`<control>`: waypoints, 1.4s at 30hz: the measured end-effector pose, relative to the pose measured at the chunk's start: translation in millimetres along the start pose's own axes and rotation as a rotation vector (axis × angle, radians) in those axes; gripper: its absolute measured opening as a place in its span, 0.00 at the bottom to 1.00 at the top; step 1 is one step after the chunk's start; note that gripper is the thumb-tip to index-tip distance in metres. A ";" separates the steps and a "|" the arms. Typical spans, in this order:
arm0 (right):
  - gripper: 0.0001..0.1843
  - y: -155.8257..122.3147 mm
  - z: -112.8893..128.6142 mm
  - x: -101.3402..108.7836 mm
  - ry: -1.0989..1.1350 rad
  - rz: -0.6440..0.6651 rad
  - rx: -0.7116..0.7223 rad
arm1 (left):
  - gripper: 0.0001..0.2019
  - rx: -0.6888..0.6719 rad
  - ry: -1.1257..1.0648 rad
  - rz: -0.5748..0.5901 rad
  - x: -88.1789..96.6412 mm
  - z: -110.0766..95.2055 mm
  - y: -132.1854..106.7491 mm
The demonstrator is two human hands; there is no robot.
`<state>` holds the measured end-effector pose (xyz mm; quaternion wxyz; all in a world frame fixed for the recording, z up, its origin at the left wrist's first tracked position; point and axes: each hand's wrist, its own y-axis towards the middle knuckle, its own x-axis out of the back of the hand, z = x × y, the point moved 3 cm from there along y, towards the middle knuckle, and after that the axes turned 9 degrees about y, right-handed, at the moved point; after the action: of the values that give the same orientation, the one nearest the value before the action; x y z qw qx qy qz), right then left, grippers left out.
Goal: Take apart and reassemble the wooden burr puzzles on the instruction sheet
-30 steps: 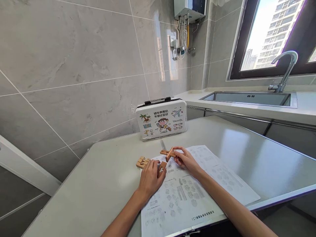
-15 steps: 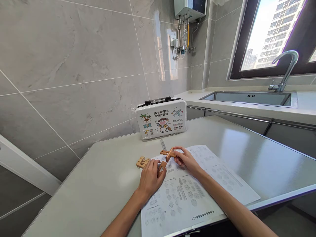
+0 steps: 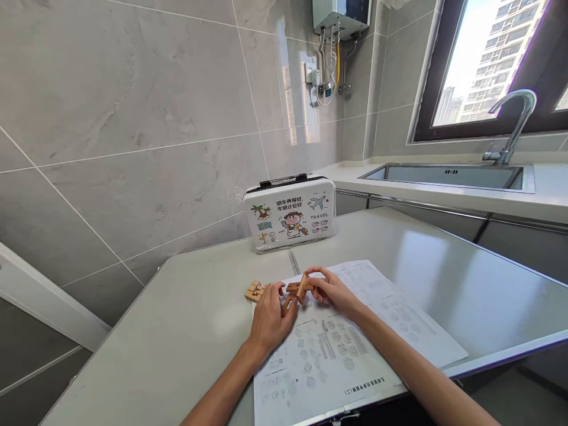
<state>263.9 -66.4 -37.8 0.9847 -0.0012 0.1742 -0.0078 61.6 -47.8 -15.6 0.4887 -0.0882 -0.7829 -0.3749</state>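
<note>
My right hand (image 3: pixel 333 291) pinches a cross of notched wooden puzzle pieces (image 3: pixel 300 287) just above the printed instruction sheet (image 3: pixel 337 343). My left hand (image 3: pixel 270 316) curls beside it, thumb and fingers closed on a small wooden piece (image 3: pixel 289 302) that meets the cross from below. A loose bundle of notched wooden pieces (image 3: pixel 256 291) lies on the grey table (image 3: pixel 177 343) just left of my left hand's fingertips.
A white cartoon "TRAVEL" case (image 3: pixel 290 215) stands at the table's back edge against the tiled wall. Beyond it to the right are a steel sink (image 3: pixel 448 176) with a tap (image 3: pixel 510 127) under a window. A water heater with pipes (image 3: pixel 339 35) hangs above.
My right hand has brought the wooden cross down and left toward my left hand, so the two now meet over the sheet. My left hand has barely shifted.
</note>
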 end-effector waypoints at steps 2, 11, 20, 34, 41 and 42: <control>0.24 -0.7 0.2 -2.1 -0.013 0.047 -0.007 | 0.17 -0.005 -0.015 0.000 -0.5 0.5 -0.2; 0.24 -7.0 2.1 -8.5 -0.046 0.197 -0.045 | 0.18 -0.085 -0.112 0.032 1.0 -1.6 -0.8; 0.25 -5.5 1.4 -9.9 -0.029 0.213 -0.057 | 0.16 -0.107 -0.118 0.043 2.9 -4.1 -0.4; 0.25 -5.1 -0.5 -8.8 -0.026 0.228 -0.057 | 0.15 -0.104 -0.137 0.079 3.4 -5.6 -0.2; 0.26 -4.3 -2.0 -8.2 -0.025 0.226 -0.059 | 0.15 -0.099 -0.149 0.089 3.2 -5.4 -1.1; 0.26 -4.5 -1.7 -8.4 -0.027 0.226 -0.057 | 0.15 -0.100 -0.150 0.088 3.6 -5.4 -1.3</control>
<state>255.4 -70.8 -36.4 0.9811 -0.0097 0.1602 0.1082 62.9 -53.2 -12.0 0.4396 -0.1745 -0.7930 -0.3840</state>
